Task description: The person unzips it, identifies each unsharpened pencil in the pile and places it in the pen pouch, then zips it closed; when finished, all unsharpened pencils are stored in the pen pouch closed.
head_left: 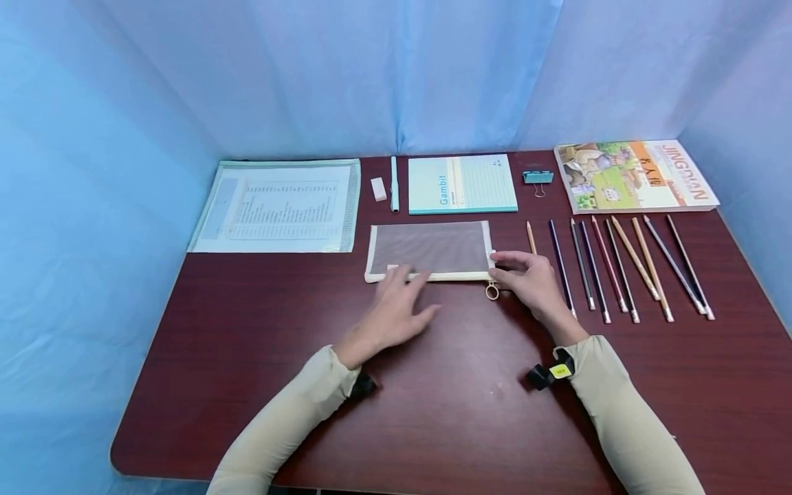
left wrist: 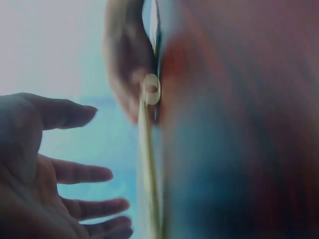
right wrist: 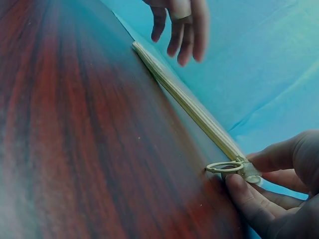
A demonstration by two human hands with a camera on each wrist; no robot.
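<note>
A mesh zipper pouch (head_left: 433, 249) with cream edging lies flat in the middle of the table, its zipper edge towards me. My right hand (head_left: 531, 278) pinches the pouch's near right corner; the ring-shaped zipper pull (head_left: 491, 291) hangs just beside the thumb. In the right wrist view, thumb and fingers close on the zipper's end (right wrist: 249, 172). My left hand (head_left: 396, 313) is above the zipper edge, fingers spread and holding nothing. The left wrist view shows its fingers (left wrist: 84, 172) apart from the cream zipper strip (left wrist: 148, 169).
Several pencils (head_left: 597, 265) lie in a row right of the pouch. Behind stand a picture-covered book (head_left: 637, 177), a teal binder clip (head_left: 538, 178), a notebook (head_left: 463, 183), a light blue pen (head_left: 394, 184) and an eraser (head_left: 379, 189). A document folder (head_left: 278, 206) lies far left.
</note>
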